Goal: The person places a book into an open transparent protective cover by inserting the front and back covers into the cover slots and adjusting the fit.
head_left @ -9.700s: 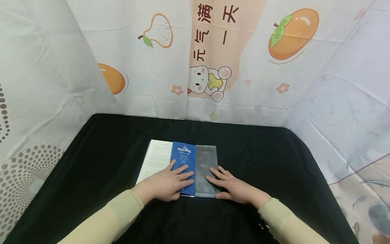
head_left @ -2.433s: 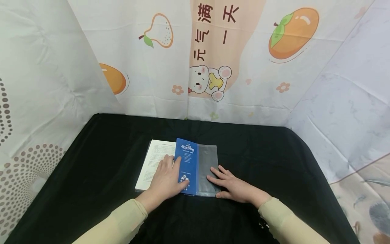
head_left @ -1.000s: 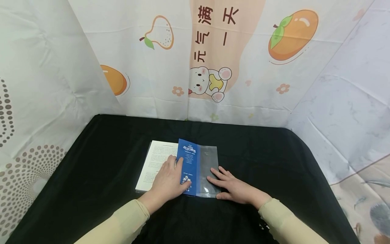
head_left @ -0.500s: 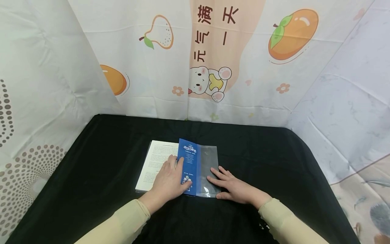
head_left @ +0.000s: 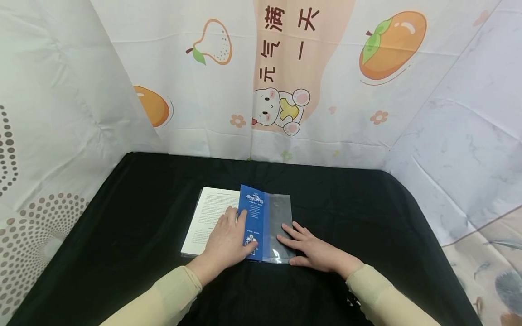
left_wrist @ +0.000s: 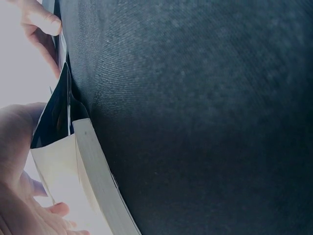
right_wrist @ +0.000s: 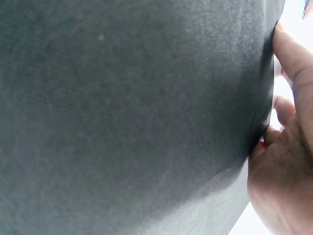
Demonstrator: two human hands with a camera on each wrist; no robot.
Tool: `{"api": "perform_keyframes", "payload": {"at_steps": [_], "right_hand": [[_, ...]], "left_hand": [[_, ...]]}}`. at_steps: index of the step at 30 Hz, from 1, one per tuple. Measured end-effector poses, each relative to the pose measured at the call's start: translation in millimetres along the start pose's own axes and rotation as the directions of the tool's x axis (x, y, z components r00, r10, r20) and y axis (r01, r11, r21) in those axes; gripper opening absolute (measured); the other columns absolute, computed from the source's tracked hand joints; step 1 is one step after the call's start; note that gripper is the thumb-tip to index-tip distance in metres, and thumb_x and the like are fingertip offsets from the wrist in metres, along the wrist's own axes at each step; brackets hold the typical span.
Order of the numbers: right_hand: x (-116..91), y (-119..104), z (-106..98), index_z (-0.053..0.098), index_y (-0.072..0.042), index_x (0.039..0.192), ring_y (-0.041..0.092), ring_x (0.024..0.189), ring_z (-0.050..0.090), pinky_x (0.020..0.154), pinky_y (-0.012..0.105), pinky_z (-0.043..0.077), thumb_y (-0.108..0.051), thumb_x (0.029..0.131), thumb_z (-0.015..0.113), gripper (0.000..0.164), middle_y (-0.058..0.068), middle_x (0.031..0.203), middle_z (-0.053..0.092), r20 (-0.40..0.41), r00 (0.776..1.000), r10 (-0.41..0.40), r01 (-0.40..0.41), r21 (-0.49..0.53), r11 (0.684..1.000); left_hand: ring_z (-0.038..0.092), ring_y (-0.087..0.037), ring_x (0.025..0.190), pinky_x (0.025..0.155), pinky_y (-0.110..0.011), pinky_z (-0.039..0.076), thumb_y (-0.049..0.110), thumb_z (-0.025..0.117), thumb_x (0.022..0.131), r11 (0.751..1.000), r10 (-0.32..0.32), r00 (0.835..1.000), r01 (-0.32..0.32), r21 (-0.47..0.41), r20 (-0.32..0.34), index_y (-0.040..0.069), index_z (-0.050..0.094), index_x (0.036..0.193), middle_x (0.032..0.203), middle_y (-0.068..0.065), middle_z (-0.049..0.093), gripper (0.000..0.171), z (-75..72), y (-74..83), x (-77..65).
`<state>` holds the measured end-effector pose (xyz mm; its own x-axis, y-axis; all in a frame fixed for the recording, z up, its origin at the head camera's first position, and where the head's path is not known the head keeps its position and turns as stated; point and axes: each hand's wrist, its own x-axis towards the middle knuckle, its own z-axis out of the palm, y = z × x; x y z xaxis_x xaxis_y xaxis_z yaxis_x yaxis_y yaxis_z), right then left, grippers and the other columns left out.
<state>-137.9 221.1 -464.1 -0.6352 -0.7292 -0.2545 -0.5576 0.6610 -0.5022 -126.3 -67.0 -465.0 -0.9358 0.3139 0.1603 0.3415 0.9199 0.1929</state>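
An open book [head_left: 212, 210] lies on the black cloth, its printed page on the left. Its blue cover flap [head_left: 254, 222] stands slightly raised, and the flap's right edge lies under the clear plastic book cover [head_left: 279, 208]. My left hand [head_left: 224, 237] rests across the page, with thumb and forefinger against the flap's left part. The left wrist view shows the raised flap [left_wrist: 54, 112] beside the page block [left_wrist: 95, 166]. My right hand [head_left: 311, 249] rests with spread fingers on the plastic cover's right edge; the right wrist view shows only this hand [right_wrist: 288, 137] and cloth.
The black cloth [head_left: 346, 203] covers the table around the book. White printed curtains [head_left: 318, 113] hang behind and along both sides. A small pale patterned patch [head_left: 353, 302] shows on the cloth near the right sleeve.
Since the earliest frame, my left hand has shifted off the flap's middle onto the page, and the flap has risen and slid right under the plastic. The right hand has stayed put.
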Motion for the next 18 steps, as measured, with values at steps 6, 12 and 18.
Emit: {"api": "perform_keyframes", "payload": {"at_steps": [6,12,18], "right_hand": [[0.1,-0.1,-0.8,0.027,-0.029,0.151,0.030,0.144,-0.003,0.112,0.061,0.017,-0.043,0.096,0.055,0.064,0.002,0.161,0.007,0.001,1.000,0.002,-0.002,0.006,1.000],[0.6,0.6,-1.0,0.026,-0.030,0.152,0.030,0.144,-0.003,0.112,0.061,0.016,-0.044,0.096,0.055,0.064,0.001,0.161,0.006,0.004,1.000,0.007,-0.007,0.001,1.000],[-0.1,1.1,-0.5,0.026,-0.029,0.152,0.030,0.144,-0.003,0.113,0.061,0.015,-0.042,0.096,0.056,0.064,0.002,0.161,0.006,0.000,1.000,0.000,0.000,0.007,1.000]], "left_hand": [[0.038,-0.034,0.126,0.106,-0.047,0.038,0.061,0.069,0.076,1.000,0.007,1.000,-0.007,0.007,0.006,0.004,0.036,0.144,0.140,-0.020,0.038,0.095,-0.4,1.0,0.6],[0.032,-0.038,0.132,0.108,-0.049,0.034,0.062,0.067,0.077,1.000,0.012,1.000,-0.012,0.020,0.015,0.004,0.036,0.144,0.143,-0.020,0.038,0.095,0.6,1.6,1.6],[0.027,-0.040,0.136,0.109,-0.052,0.031,0.063,0.066,0.077,1.000,0.005,0.999,-0.006,0.024,0.034,0.005,0.035,0.145,0.145,-0.020,0.037,0.095,2.3,2.6,2.0]]}}
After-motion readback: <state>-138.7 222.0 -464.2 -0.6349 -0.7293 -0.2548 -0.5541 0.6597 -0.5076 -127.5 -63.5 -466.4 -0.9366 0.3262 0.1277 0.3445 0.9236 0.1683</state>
